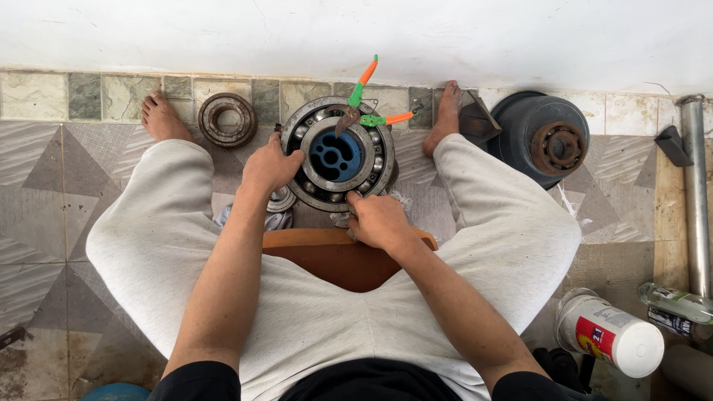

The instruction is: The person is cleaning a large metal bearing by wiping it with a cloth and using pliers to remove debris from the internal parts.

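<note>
A large steel ball bearing (pixel 371 134) lies flat on the tiled floor between my feet, with a blue round part (pixel 336 156) in its bore. My left hand (pixel 269 167) grips its left outer rim. My right hand (pixel 379 220) rests on its near rim, fingers pressed to the edge. Pliers with orange and green handles (pixel 369 104) lie across the bearing's far side. A small metal ring (pixel 281 199) and a rag (pixel 276 219) sit just below my left hand.
A rusty smaller bearing (pixel 227 119) lies by my left foot. A dark pulley with a rusty hub (pixel 548 137) stands at right. A white can (pixel 610 333), a bottle (pixel 677 303) and a metal pipe (pixel 696 193) are at far right. A brown stool edge (pixel 338 256) shows between my legs.
</note>
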